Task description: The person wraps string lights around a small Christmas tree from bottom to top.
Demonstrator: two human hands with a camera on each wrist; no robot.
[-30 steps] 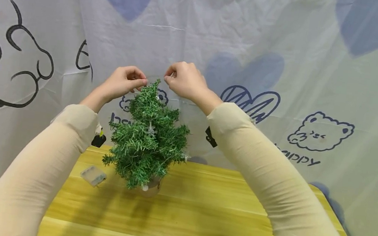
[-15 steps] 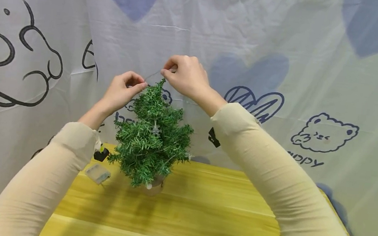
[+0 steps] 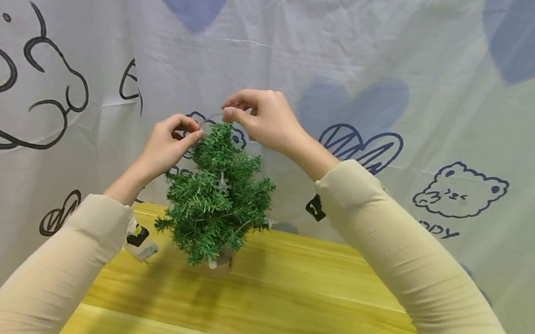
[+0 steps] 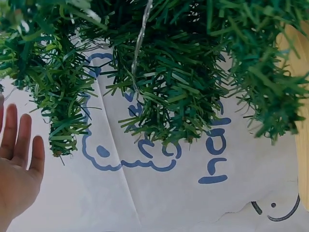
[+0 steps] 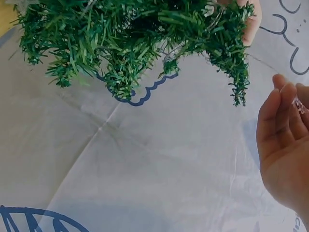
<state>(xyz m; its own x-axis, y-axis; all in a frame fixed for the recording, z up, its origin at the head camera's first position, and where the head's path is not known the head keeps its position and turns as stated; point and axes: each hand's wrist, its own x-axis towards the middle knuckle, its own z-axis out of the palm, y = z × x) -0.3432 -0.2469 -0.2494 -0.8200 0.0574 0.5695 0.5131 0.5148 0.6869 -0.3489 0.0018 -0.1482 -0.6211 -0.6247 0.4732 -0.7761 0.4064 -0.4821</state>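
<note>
A small green artificial Christmas tree [image 3: 217, 200] stands in a pot [image 3: 219, 268] on the table. At the left of its tip, my left hand [image 3: 166, 146] pinches a thin string-light wire between thumb and fingertips. Just above the tip, my right hand [image 3: 268, 121] pinches the same wire [image 5: 264, 63]. Clear plastic [image 5: 299, 105] shows among the right fingers in the right wrist view. Another stretch of wire [image 4: 141, 41] hangs over the branches, and a silvery snowflake ornament [image 3: 222, 183] sits on the tree's front.
On the yellow wooden table [image 3: 293, 295], a pale translucent box [image 3: 146, 251] lies left of the pot, partly hidden by the left wrist camera. A white curtain [image 3: 339, 38] with hearts and cartoon bears hangs close behind the tree.
Both hands have come down a little beside the treetop. The right hand has moved left over the tip, and the wire strung between the hands now runs behind the tip.
</note>
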